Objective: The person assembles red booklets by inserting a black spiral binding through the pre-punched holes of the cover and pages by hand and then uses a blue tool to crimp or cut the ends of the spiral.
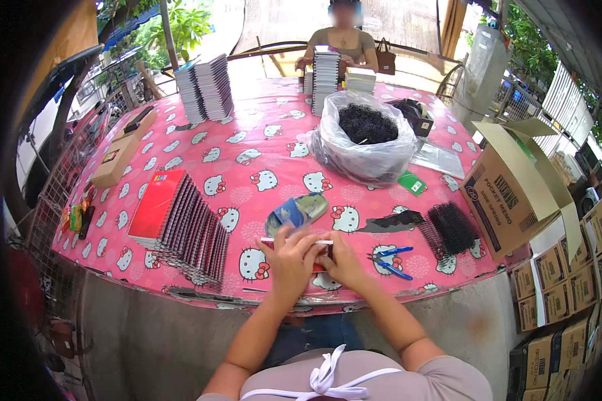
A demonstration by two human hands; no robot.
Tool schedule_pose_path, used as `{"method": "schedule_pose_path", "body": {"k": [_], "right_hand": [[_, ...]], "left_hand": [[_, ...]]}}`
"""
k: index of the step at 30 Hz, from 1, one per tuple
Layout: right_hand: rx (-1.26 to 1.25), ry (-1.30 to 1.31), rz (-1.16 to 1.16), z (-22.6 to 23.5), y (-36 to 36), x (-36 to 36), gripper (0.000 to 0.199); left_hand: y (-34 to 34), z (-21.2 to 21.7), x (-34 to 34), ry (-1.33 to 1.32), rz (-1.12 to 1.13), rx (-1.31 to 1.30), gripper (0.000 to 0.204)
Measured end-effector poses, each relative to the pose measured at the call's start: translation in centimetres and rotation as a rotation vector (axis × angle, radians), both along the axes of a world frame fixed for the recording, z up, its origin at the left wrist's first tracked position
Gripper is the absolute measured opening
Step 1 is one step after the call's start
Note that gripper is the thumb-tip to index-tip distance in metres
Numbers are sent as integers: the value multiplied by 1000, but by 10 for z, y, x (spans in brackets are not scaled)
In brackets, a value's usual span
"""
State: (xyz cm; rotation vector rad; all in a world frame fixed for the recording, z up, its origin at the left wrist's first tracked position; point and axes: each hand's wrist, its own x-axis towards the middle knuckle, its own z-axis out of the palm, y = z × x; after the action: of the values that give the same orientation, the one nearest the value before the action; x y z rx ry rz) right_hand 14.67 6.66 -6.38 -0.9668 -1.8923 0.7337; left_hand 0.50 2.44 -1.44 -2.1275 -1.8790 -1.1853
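Both hands on one small red-covered notebook [320, 255] at the near table edge: left hand [291, 262] lies curled over its left part, right hand [344, 262] pinches the right end, both closed on it. Looks like binding in progress, mid-batch. Slanted row of bound notebooks [180, 230] well left of the left hand reads as done output. Loose black spiral coils [451, 228] and blue-handled pliers [389, 260] right of the right hand, bag of more coils [366, 137] beyond the hands: plenty of stock left. Whether this notebook's coil is fully in, cannot tell.
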Motion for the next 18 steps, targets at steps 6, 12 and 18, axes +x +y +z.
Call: {"method": "schedule_pose_path", "body": {"k": [6, 12, 18], "right_hand": [[76, -693, -836, 15, 71, 176, 34], [272, -519, -668, -7, 88, 187, 21], [234, -147, -222, 13, 32, 96, 23]], "left_hand": [[9, 9, -2, -101, -163, -59, 15], [5, 7, 0, -142, -131, -112, 17], [3, 7, 0, -190, -100, -59, 19]]}}
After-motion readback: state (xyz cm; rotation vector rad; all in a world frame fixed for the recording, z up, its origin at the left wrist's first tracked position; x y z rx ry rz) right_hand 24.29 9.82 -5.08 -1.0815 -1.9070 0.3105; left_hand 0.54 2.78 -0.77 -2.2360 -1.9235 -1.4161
